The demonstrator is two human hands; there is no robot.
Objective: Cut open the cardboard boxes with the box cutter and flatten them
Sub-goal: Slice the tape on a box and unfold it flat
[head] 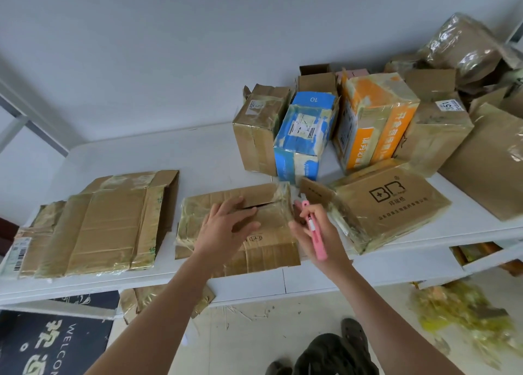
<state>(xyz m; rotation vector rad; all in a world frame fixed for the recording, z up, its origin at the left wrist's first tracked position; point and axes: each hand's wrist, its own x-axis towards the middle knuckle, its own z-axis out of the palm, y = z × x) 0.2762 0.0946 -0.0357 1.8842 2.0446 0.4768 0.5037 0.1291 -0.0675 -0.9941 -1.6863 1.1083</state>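
Head cam: left hand flat on the light, tape-slick box near the table's front edge, right hand gripping the box cutter; I'd hold its stiffer corners.

At centre frame a taped brown cardboard box lies on the white table, near its front edge. The left hand rests on top of the box; the right hand, just right of it, holds a pink box cutter. At left of the frame lies a stack of flattened brown cardboard. Right of the cutter sits a printed brown carton. Behind, in the upper right, stand a blue-and-white carton, an orange-and-white carton to its right, and more boxes.
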